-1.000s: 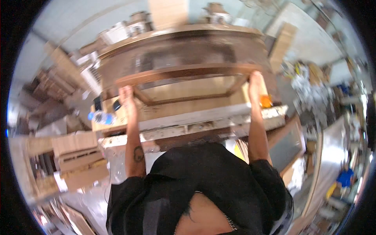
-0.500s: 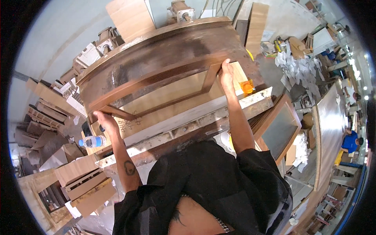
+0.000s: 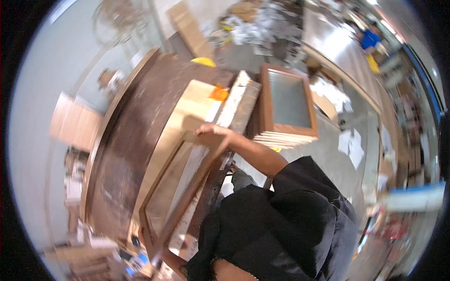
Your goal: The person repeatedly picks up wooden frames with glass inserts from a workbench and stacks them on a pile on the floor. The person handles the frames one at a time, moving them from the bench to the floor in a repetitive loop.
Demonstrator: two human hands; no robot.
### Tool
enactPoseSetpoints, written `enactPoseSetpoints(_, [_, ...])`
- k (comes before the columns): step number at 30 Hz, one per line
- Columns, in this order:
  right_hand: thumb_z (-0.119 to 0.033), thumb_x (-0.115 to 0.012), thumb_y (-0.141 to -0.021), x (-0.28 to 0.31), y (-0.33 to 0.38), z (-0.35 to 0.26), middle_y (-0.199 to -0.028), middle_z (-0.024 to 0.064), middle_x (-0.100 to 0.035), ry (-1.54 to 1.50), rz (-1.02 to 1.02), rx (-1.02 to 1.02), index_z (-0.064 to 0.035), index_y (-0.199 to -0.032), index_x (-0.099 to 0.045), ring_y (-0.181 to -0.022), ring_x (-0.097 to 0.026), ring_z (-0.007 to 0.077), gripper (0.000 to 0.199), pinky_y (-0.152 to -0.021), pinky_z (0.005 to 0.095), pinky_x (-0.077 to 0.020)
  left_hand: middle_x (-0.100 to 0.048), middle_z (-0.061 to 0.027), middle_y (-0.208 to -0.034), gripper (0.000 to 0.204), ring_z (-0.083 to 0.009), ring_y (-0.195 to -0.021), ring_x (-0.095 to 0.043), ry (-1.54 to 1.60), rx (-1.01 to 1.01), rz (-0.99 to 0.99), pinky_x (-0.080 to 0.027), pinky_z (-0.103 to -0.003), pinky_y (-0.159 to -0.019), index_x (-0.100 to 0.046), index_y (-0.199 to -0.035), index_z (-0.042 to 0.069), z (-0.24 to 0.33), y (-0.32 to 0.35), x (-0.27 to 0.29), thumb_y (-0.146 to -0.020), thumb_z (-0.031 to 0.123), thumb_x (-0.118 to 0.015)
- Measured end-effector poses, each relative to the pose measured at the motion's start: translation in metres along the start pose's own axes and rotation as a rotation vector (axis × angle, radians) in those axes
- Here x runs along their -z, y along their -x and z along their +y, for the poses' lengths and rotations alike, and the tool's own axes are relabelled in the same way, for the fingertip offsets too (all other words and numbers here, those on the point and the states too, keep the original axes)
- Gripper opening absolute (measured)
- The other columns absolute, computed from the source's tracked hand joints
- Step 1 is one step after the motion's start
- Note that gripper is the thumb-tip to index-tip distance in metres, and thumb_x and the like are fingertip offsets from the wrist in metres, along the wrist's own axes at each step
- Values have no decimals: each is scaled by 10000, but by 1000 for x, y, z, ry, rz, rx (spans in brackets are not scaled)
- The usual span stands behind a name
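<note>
Head view: the wooden frame [image 3: 190, 202] runs lengthwise along the table [image 3: 126, 154], my right hand [image 3: 213, 132] gripping one end, left hand [image 3: 168, 259] grip unclear

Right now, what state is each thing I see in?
Wooden frame: held up, tilted
Right hand: closed on one end of the frame
Panelled frames: stacked
Tall board: propped upright
White scraps: scattered across the floor
Orange item: on the pale board, blurred

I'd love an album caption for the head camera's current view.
The person's right hand grips a wooden frame at a brown bench, a stack of framed panels nearby.
</note>
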State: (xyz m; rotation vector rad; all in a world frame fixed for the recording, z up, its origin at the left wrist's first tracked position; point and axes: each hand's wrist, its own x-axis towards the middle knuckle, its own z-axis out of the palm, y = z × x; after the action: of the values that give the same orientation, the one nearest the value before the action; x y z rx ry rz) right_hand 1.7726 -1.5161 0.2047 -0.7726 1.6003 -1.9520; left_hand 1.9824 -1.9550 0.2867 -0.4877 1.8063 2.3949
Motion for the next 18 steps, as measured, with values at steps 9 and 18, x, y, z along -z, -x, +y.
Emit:
enactPoseSetpoints(9, [-256,-510,-965,-170,125,-139,-1156,229,-596,-790,917,327,61,-1281,-441,-1045,-627,292,453,-872,349,-554,-188,-178,-1464,918,-360,-1327,-263,443,-501,-1100,-315,-589,-1006,-204,-1463,154,147,19,-174,-776,532,-679])
enactPoseSetpoints(18, [-417,-413,-974,-326,295,-196,-1384,200,-428,-358,1071,1183,-68,-1418,-265,-1230,-486,322,584,-1026,492,-407,-61,-231,-1537,787,-431,-1391,-184,360,-222,-1379,-270,-536,-1123,-12,-1504,189,97,134,-334,-917,203,-537])
